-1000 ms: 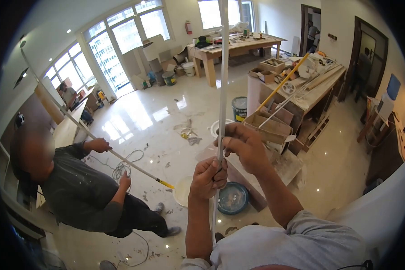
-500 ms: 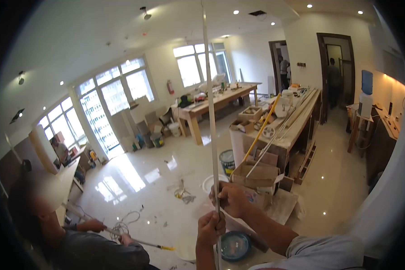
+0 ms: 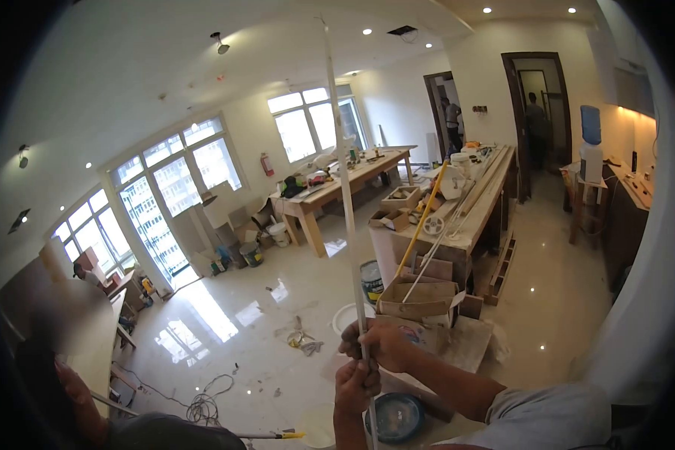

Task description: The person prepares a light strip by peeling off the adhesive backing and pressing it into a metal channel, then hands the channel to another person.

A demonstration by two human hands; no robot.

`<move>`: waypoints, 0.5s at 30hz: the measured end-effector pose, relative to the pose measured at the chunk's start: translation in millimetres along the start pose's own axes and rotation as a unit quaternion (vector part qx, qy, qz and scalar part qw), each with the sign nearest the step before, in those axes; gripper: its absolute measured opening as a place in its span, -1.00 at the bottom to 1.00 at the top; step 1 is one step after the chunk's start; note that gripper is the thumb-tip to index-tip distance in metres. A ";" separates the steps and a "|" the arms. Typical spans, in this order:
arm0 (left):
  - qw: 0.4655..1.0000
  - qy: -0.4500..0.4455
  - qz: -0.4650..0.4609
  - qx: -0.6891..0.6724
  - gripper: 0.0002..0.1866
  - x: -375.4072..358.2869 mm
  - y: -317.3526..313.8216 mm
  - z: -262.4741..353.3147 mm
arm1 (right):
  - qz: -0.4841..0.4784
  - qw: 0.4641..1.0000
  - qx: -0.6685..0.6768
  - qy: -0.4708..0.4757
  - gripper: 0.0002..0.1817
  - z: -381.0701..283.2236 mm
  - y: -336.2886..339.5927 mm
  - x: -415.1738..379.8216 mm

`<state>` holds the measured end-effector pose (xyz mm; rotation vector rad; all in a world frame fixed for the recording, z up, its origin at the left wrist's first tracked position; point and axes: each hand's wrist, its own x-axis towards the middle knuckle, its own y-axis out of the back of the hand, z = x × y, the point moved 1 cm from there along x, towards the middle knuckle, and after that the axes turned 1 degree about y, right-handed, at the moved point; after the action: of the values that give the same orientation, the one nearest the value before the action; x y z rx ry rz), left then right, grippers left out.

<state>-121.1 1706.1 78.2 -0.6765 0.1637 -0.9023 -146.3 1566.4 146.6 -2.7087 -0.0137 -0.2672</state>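
A long, thin, pale pole (image 3: 345, 187) rises from the bottom edge nearly to the ceiling, its top leaning left. My left hand (image 3: 356, 385) is closed around its lower part. Just above, my right hand (image 3: 379, 343) grips the same pole, its forearm coming in from the right. Below the hands, beside the pole, a round blue-green lid or bucket top (image 3: 396, 418) is on the floor. A co-worker's dark sleeve (image 3: 165, 432) shows at the bottom left, near a second rod with a yellow tip (image 3: 292, 435).
A workbench (image 3: 469, 217) holds long strips and a yellow pole (image 3: 420, 232). Cardboard boxes (image 3: 420, 296) stand before it. Farther back is a wooden table (image 3: 304, 214) with tools. Coiled cable (image 3: 202, 409) lies on the floor. Two people (image 3: 452, 120) are in or beyond the doorways.
The view has turned slightly right. The pole leans more to the left, with both my hands still on it. The co-worker has sunk lower in view, and that person's hands no longer show.
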 end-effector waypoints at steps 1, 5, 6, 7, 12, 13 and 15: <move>1.000 0.009 -0.011 -0.003 -0.68 1.0 0.3 0.0 | 0.006 0.998 0.067 -0.003 -0.66 -8.3 -3.9 -3.5; 0.998 0.027 -0.041 -0.029 -0.71 2.5 2.4 0.0 | -0.051 0.995 0.079 0.014 -0.61 -16.1 3.7 -6.9; 0.998 0.024 -0.047 -0.041 -0.72 4.8 2.9 -0.2 | -0.046 0.995 0.085 0.008 -0.61 -15.4 4.4 -7.0; 0.997 0.021 -0.050 -0.054 -0.72 4.3 1.9 -0.5 | -0.035 0.996 0.085 0.011 -0.62 -16.0 3.4 -6.5; 1.000 0.009 -0.005 -0.014 -0.71 -0.5 -15.8 1.0 | 0.012 0.999 0.037 0.015 -0.67 -26.3 -3.1 -15.4; 1.000 0.016 0.011 -0.025 -0.71 -3.0 -17.6 0.7 | 0.015 0.999 0.042 -0.005 -0.67 -26.5 -3.2 -17.0; 1.000 0.004 -0.018 -0.006 -0.69 -2.5 -21.5 1.3 | -0.015 0.999 0.013 0.031 -0.69 -30.3 -1.0 -16.6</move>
<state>-136.5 1699.3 91.8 -0.6885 0.1640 -0.9387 -168.3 1555.4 171.0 -2.6739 -0.0392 -0.3575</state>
